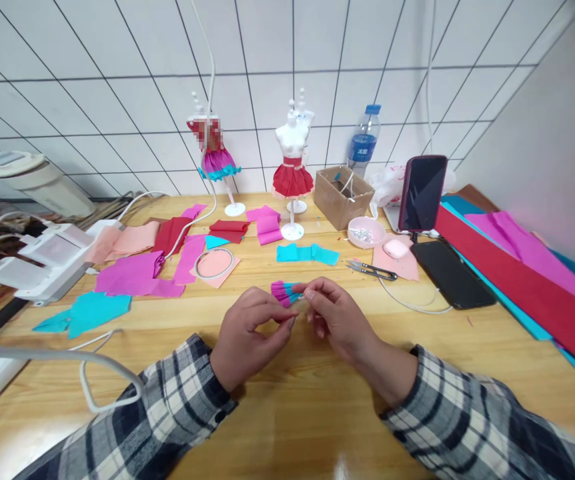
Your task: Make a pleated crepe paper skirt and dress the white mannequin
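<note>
My left hand (255,337) is pinched, thumb against index finger, and whatever lies between the tips is too small to make out. Close by on the right, my right hand (340,317) has its fingertips closed at the blue end of a small pleated piece of magenta and blue crepe paper (282,293). That piece fans out just beyond both hands. Behind it lies a blue crepe paper strip (297,253). A white mini dress form (292,140) wearing a red pleated skirt (292,180) stands farther back.
Another dressed form (220,163) stands back left. Thread snips (372,270), a pink bowl of beads (366,233), a cardboard box (342,200) and a black phone (452,273) are to the right. Magenta paper (132,273), a tape roll (214,264) and a power strip (57,260) lie left.
</note>
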### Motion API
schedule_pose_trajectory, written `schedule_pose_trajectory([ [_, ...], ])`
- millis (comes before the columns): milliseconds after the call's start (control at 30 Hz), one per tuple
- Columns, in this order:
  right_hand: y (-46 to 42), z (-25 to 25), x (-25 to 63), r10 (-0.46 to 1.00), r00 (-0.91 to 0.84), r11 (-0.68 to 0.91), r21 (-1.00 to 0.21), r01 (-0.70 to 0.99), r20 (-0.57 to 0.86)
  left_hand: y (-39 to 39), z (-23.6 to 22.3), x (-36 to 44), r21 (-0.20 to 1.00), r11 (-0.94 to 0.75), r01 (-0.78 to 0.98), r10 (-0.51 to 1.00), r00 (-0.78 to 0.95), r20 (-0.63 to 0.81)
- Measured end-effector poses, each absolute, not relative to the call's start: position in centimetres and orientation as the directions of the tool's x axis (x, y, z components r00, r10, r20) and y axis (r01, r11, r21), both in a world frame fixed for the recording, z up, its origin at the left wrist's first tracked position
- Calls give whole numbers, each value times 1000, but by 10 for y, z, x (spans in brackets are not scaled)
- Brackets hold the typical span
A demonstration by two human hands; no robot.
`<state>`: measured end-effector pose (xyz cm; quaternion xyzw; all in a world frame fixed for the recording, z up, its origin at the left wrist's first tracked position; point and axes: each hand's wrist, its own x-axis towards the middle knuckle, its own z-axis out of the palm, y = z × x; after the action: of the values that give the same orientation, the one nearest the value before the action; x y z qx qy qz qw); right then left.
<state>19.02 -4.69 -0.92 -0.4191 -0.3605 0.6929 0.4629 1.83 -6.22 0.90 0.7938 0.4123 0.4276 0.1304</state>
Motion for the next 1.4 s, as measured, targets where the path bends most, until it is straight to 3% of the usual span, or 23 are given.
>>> schedule_pose_trajectory([
  [167,-33,6,203,945,-191,-324,-835,-445,-265,-64,10,15,545,-678,493,727,344,594],
  [300,-2,28,222,989,-67,-147,-902,-407,-131,-64,7,15,534,-716,450,692,357,627],
  [400,36,45,238,985,120,138,-985,-106,125,-63,5,15,529,-733,427,676,369,638],
  [467,64,54,248,937,200,261,-955,141,286,-62,3,14,533,-729,430,681,369,633],
  [700,141,59,274,842,275,246,-784,570,463,-54,-7,4,550,-710,439,698,337,632],
  [867,150,60,280,821,249,219,-686,694,514,-53,-9,4,546,-704,453,701,326,634],
  [967,109,50,266,780,255,271,-676,685,571,-54,-7,4,547,-696,465,703,284,652],
  [1033,64,34,250,812,176,384,-737,556,556,-54,-5,3,553,-693,463,703,261,662],
  [1133,-2,7,225,885,88,402,-846,350,457,-54,-4,2,559,-693,456,701,245,670],
  [1300,-37,-5,201,938,-248,268,-961,72,243,-55,-4,2,537,-706,462,687,263,677],
  [1400,-32,1,198,926,-339,168,-985,-31,169,-55,-4,3,510,-722,467,669,283,687],
])
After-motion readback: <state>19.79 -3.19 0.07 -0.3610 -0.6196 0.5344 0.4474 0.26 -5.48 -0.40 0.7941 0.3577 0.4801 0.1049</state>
